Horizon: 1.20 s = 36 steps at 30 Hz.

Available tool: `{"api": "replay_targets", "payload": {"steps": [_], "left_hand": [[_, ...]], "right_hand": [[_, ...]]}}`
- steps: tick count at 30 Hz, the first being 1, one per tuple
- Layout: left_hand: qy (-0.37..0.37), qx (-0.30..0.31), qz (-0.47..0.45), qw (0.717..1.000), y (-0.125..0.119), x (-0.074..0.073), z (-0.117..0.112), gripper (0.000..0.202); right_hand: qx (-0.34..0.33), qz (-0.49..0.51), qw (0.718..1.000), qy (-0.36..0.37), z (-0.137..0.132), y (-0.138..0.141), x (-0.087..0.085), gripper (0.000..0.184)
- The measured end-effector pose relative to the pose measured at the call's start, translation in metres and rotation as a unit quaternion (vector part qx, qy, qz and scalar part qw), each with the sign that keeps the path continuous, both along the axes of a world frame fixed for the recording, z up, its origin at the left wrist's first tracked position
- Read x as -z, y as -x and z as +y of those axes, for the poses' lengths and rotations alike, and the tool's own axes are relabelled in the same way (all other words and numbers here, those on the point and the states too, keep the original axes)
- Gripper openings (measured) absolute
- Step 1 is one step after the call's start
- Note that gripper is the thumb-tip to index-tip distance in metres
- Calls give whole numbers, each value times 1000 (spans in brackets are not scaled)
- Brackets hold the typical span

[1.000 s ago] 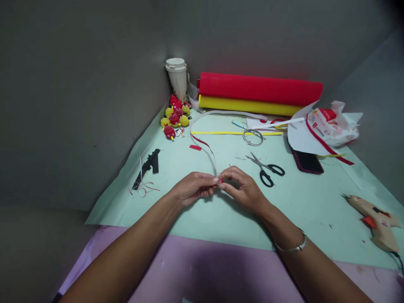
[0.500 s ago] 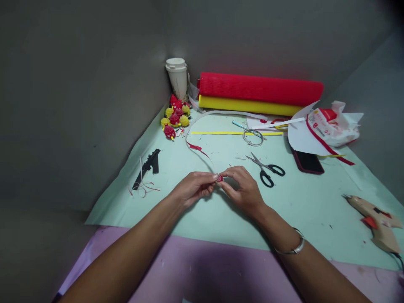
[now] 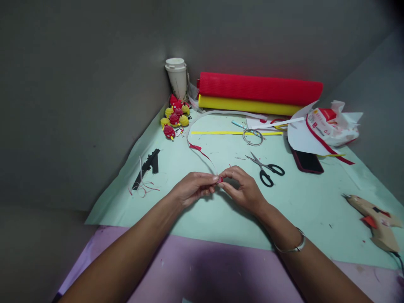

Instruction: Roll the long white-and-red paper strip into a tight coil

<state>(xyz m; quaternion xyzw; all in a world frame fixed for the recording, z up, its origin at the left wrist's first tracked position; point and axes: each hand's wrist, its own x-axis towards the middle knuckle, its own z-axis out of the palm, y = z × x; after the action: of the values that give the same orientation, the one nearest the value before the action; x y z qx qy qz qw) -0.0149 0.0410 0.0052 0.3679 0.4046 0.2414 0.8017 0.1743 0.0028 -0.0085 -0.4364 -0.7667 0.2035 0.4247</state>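
Observation:
Over the pale green sheet (image 3: 303,202) my left hand (image 3: 193,188) and my right hand (image 3: 243,189) meet fingertip to fingertip. Between them they pinch a small red coil of paper strip (image 3: 220,179). From the coil a long red and white strip (image 3: 198,148) trails back toward the far left. Both hands have their fingers curled closed on the coil. A metal bangle (image 3: 292,246) circles my right wrist.
Black-handled scissors (image 3: 267,169) lie right of my hands, a dark phone (image 3: 306,160) beyond. A glue gun (image 3: 375,219) rests at the right edge. At the back are red (image 3: 260,87) and yellow (image 3: 246,105) rolls, a white cup (image 3: 176,76), several small red and yellow paper figures (image 3: 175,118), a wire ring (image 3: 253,136) and a white bag (image 3: 331,124). Black cut pieces (image 3: 148,166) lie left.
The trailing strip has shifted left and lower on the sheet as the coil turned. My hands have stayed almost in place.

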Motion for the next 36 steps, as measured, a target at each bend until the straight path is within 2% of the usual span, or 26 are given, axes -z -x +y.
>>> {"api": "replay_targets", "payload": {"steps": [7,17,19,26,32,36], "left_hand": [[24,9,-10,1000,1,0,2,24],[23,9,-12,1000,0,1,2,26],[22,5,-14,1000,0,2,2,26],[17,-41,-33,998,-4,2,-1,19],[2,-38,-25,999,-6,-2,-4,22],[-25,-31,-13,999,-6,-2,-6,24]], "right_hand": [[-16,4,999,37,0,-2,-5,11],[-27,-5,999,36,0,-3,-4,12],[-19,-5,1000,22,0,-1,-2,13],[75,-12,994,-80,-1,4,6,26],[72,-26,992,-95,-1,5,3,13],[66,-26,993,-92,0,4,5,11]]}}
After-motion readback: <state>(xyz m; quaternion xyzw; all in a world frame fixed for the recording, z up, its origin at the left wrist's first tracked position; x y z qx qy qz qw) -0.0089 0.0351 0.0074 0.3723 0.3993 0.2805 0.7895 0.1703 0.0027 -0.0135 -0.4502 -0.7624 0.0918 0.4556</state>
